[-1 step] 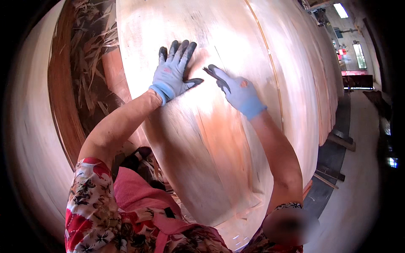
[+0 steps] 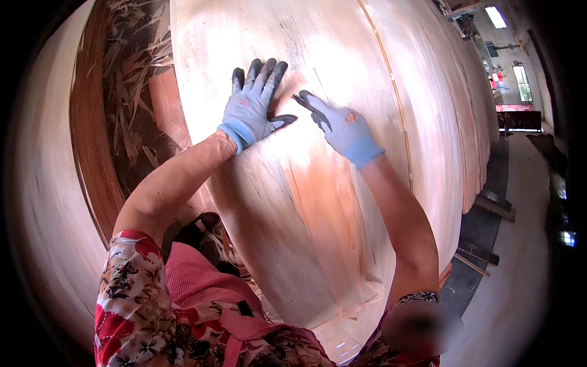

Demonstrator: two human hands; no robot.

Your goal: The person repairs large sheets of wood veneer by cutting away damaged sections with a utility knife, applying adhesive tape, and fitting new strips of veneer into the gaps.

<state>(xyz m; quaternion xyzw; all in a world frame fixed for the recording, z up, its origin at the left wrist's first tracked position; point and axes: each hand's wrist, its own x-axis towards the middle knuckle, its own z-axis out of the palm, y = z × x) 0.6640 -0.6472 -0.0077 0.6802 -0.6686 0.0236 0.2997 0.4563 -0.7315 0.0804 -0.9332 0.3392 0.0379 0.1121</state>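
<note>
A wide sheet of pale wood veneer (image 2: 269, 257) lies before me, with an orange-brown streak down its middle. My left hand (image 2: 247, 110), in a grey glove with dark fingertips and a blue cuff, is laid flat on it, fingers spread and thumb pointing right. To its right, my right hand (image 2: 345, 128) wears a similar glove with an orange stain on the back. Its fingers are pressed together low over the sheet and point left. Something thin and dark shows at its fingertips; I cannot make out what it is. A fine dark split (image 2: 316, 76) runs in the veneer just beyond.
A thin orange-brown strip or seam (image 2: 391, 76) crosses the veneer at the right, where more sheet edges show. Wood scraps (image 2: 131, 98) litter the gap at the left, beside another stack with a brown side (image 2: 95, 122). Timber bars (image 2: 495, 207) jut out at the right.
</note>
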